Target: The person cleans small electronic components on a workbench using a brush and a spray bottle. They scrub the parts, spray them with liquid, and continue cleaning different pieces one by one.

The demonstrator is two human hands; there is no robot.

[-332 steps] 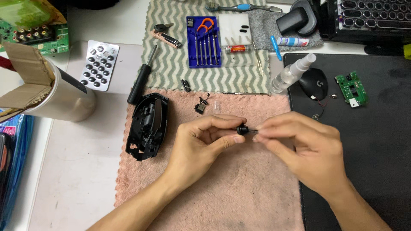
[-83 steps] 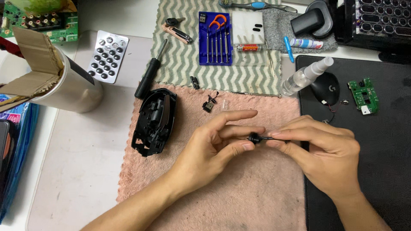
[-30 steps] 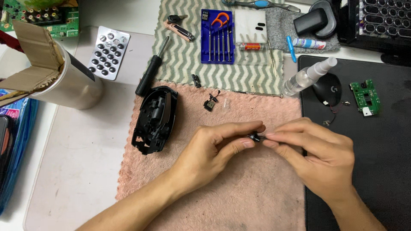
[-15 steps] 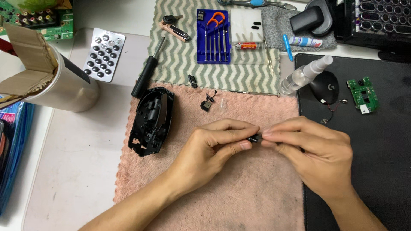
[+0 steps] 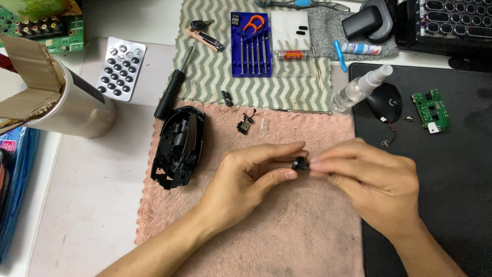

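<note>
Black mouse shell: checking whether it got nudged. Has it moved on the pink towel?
No. The black mouse shell lies at the pink towel's left edge, below the screwdriver, as before.

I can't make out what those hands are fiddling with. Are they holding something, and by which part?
Yes: a small black round part, pinched between both hands. The left hand grips its left side with thumb and fingers; the right hand fingertips meet it from the right.

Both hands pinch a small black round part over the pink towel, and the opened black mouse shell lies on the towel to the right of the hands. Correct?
Not quite. The head view shows the mouse shell on the pink towel to the left of the hands, not the right. The left hand and right hand do pinch the small black round part.
</note>
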